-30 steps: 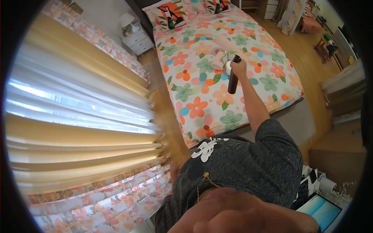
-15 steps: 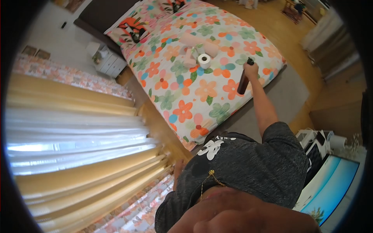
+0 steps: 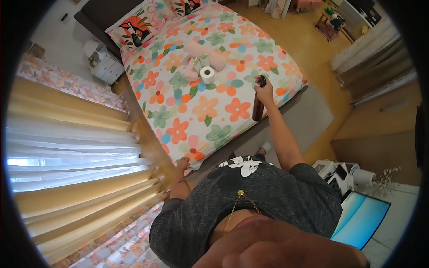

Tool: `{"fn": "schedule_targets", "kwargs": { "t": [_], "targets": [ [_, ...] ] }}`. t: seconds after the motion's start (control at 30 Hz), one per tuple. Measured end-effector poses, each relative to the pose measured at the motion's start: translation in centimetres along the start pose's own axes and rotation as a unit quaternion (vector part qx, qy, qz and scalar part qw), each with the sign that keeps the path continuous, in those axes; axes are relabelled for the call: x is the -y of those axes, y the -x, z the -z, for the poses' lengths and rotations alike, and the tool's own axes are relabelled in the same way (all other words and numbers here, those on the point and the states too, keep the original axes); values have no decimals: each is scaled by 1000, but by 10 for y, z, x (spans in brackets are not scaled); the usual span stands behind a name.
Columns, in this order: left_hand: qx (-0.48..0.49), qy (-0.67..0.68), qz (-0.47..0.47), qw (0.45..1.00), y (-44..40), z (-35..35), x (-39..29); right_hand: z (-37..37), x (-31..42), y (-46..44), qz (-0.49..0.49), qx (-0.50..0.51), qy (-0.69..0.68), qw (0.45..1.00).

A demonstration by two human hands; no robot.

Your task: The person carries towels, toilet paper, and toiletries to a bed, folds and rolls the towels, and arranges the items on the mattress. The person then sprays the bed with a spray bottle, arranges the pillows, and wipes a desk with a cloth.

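My right hand (image 3: 264, 91) is wrapped round the neck of a dark brown spray bottle (image 3: 258, 108), held upright over the right front part of the bed (image 3: 205, 107) with its flowered cover. Low at the left, near the bed's front corner, is my left hand (image 3: 182, 164); its fingers are too small and blurred to make out. On the middle of the bed a white toilet roll (image 3: 207, 74) stands beside pink rolled pieces (image 3: 216, 60) and a small clear and green item (image 3: 199, 61) that I cannot make out.
Yellow and white curtains (image 3: 80, 147) hang at the left. A white nightstand (image 3: 107, 69) with a lamp stands beside the headboard (image 3: 100, 27). At the lower right are a lit screen (image 3: 362, 219) and a white holder (image 3: 337, 174). A grey rug (image 3: 308, 116) borders the bed.
The view has swung, so the bed lies further left. My right hand has moved with the bottle away from the toilet roll towards the bed's right edge. My left hand has come into view.
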State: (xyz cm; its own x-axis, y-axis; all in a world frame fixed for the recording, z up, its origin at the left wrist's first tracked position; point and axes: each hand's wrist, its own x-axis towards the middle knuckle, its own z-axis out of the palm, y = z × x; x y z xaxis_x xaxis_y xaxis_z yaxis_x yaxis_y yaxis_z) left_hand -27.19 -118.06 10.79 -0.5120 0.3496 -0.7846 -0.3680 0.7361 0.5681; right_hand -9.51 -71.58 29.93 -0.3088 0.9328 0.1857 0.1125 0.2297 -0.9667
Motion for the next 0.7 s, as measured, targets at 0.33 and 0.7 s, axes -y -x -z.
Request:
{"fn": "schedule_targets", "kwargs": {
  "t": [0.33,0.7],
  "targets": [
    [88,41,-37,995,-30,-251,-92,161,-11,-138,109,8,-51,993],
    [197,-205,-52,957,-105,-408,-247,247,3,-231,134,187,52,972]
  ]
}}
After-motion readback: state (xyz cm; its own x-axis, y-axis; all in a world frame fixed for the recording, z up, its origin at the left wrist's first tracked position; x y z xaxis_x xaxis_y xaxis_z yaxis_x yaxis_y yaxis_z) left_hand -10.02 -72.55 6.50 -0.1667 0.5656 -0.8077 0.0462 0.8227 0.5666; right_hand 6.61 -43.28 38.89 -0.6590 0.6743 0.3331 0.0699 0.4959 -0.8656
